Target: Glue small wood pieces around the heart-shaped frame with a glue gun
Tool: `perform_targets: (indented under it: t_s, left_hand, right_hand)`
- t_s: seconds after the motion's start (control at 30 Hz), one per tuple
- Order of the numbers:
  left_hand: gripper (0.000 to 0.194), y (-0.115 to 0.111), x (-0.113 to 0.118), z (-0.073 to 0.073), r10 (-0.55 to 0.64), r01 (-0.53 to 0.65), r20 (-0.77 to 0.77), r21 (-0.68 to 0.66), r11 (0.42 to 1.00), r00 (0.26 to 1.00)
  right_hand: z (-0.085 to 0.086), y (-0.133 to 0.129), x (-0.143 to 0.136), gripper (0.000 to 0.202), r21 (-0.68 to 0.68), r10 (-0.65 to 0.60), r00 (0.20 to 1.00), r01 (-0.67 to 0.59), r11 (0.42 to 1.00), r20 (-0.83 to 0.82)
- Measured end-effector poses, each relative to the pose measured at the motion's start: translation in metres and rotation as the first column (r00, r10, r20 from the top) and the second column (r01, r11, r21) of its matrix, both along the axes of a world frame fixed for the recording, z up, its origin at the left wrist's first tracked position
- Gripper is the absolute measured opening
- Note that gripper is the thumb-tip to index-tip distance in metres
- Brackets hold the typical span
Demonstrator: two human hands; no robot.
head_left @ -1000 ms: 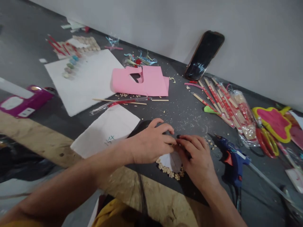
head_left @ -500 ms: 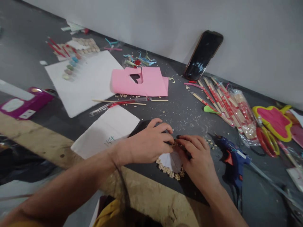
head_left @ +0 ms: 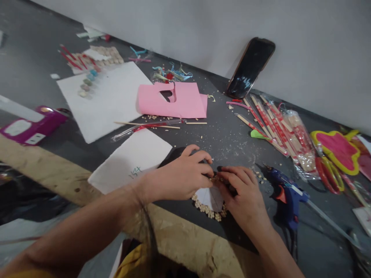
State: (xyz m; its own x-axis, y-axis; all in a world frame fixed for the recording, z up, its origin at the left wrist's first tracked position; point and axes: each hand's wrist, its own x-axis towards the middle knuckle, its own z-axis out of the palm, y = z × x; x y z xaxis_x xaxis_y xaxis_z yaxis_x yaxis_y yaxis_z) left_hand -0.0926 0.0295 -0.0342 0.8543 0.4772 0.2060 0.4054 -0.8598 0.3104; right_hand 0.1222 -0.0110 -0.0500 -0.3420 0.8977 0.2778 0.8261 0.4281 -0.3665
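Note:
A white paper disc (head_left: 209, 198), its rim edged with clusters of small pale wooden-looking pieces, lies near the table's front edge under my hands. My left hand (head_left: 185, 175) comes over it from the left, fingers curled and tips at the far rim. From the right, my right hand (head_left: 242, 189) pinches the same far rim between thumb and fingers. The fingertips of both hands nearly meet there and hide that part of the edge. A dark object (head_left: 174, 155) shows partly behind my left hand. Loose pale bits (head_left: 260, 175) lie beside my right hand.
A blue glue gun (head_left: 286, 193) lies to the right, near red-handled scissors (head_left: 329, 173) and wrapped sticks (head_left: 278, 127). A phone (head_left: 251, 67) leans on the wall. Pink foam (head_left: 185, 100), white sheets (head_left: 130, 162) and a purple device (head_left: 34, 125) are leftward.
The whole view has shifted very slightly. Both hands keep nearly the same place and grip at the disc's far rim.

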Motion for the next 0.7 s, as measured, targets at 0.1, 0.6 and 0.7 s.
perform_targets:
  t_s: [0.1,0.6,0.7]
  left_hand:
    - [0.025,0.0003,-0.0002,0.0,0.001,-0.001,0.004,-0.007,1.0,1.0]
    - [0.022,0.0005,0.0003,-0.0012,0.0,0.0,0.005,-0.025,1.0,1.0]
    - [0.023,0.0003,0.0001,-0.0014,0.0,0.0,0.004,-0.019,1.0,1.0]
  right_hand:
    - [0.0019,0.0005,-0.0007,0.013,0.003,0.012,1.0,-0.012,1.0,-0.014]
    - [-0.0004,0.0011,0.0009,0.01,0.032,0.017,1.0,-0.016,0.999,-0.026]
    - [0.0001,0.0012,0.0013,0.011,0.04,0.028,0.999,-0.027,0.999,-0.018]
